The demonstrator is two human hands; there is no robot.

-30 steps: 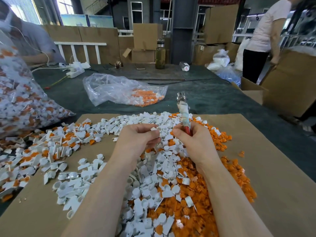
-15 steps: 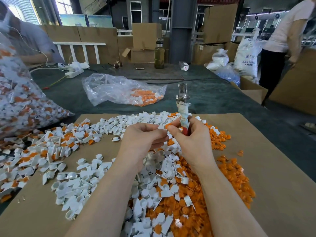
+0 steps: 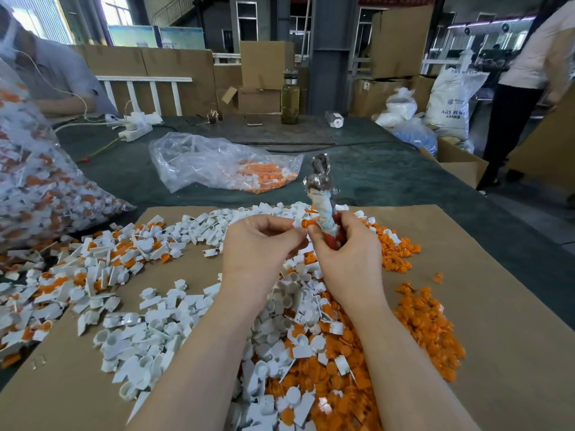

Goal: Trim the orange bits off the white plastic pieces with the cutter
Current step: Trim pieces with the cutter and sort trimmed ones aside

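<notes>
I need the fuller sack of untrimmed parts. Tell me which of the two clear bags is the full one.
The bag at the far left, bulging with white and orange parts. The other bag, past the cardboard in the middle, lies nearly flat with only a small orange heap.

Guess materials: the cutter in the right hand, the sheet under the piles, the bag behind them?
Cutter: shiny silver head, likely steel, going by the glints; handles red, probably plastic-coated, wrapped in whitish cloth or tape. Sheet: matte brown, flat, looks like cardboard. Bag: thin clear plastic film, crinkled and glossy, orange bits showing through. Right hand grips the handles.
</notes>
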